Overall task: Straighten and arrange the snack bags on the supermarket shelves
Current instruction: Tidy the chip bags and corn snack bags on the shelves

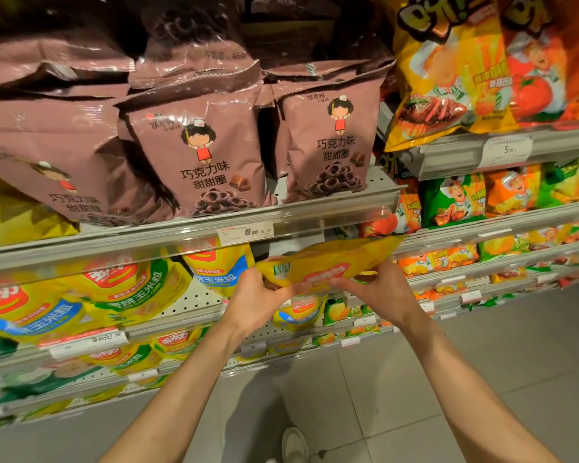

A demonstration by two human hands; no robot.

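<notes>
Below the brown bags' shelf edge, at the mouth of the next shelf down, a yellow snack bag [328, 262] is held tipped nearly flat, its top seam pointing right and slightly up, a red logo patch on the face turned toward the camera and a small green mark near its left end. Both bare forearms reach up from the bottom of the view. The left hand [261, 300] grips the bag's left end, thumb on top and fingers curled under it; the right hand [378, 290] pinches the lower right edge, its fingers stretched leftward along the underside until they nearly meet the left hand. Just behind and left of the held bag, a yellow bag with a blue band [219, 265] stands upright, and more yellow corn-snack bags [81, 302] lean across the same shelf to the left. A white price tag [244, 232] sits on the rail above the hands. On that upper shelf stand brown chocolate-ring bags [198, 162], two facing forward side by side and others slumped at the left. Farther right, large orange and yellow chip bags [465, 71] fill a higher shelf, with rows of smaller green and orange packets [455, 200] receding below them.
</notes>
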